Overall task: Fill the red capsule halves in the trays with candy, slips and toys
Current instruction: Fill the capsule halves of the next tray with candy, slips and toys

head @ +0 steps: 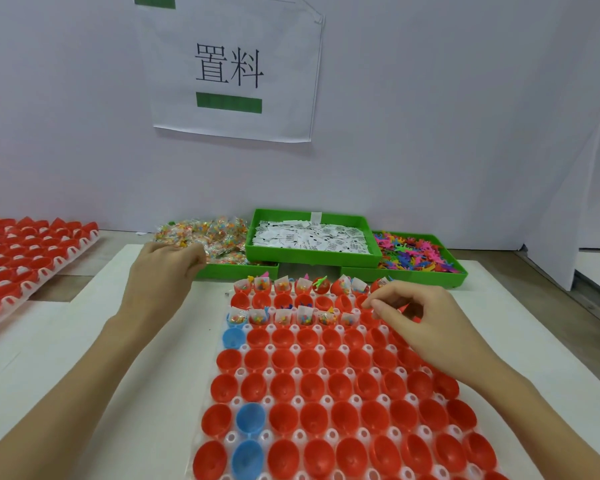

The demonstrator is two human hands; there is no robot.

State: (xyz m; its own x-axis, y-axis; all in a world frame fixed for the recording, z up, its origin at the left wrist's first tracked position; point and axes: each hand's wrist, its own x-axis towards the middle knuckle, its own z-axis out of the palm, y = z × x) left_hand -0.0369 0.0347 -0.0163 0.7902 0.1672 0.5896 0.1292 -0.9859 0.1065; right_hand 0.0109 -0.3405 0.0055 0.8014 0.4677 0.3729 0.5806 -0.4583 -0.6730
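Far out beyond the left hand (160,271), a second tray of red plastic capsule halves (21,258) is seen at the edge of the bench. The left hand is reached forward, its fingers curled at the near edge of a heap of clear candy packets (208,237); whether a packet is pinched cannot be told.

Between the two forearms, a white plastic tray of red capsule halves (326,386) is laid flat, long axis running away from the person, every cup opening upward. A few blue capsule halves (252,419) are mixed in nearer the left arm. Two rows at the far end are already loaded with candy packets and white slips standing upright.

Beyond the tray, a green tray of white paper slips (312,237) is stacked over its neighbours. Ahead of the right hand (413,317), a green tray of small colourful plastic toys (420,254) is set.

The right hand is held over the filled rows' right end, fingers narrowed in a pinch; something pinkish-red shows beneath them, but it cannot be identified.

A risk is judged: upright slips could be knocked out by the right wrist, and a cup could be skipped or doubly filled.
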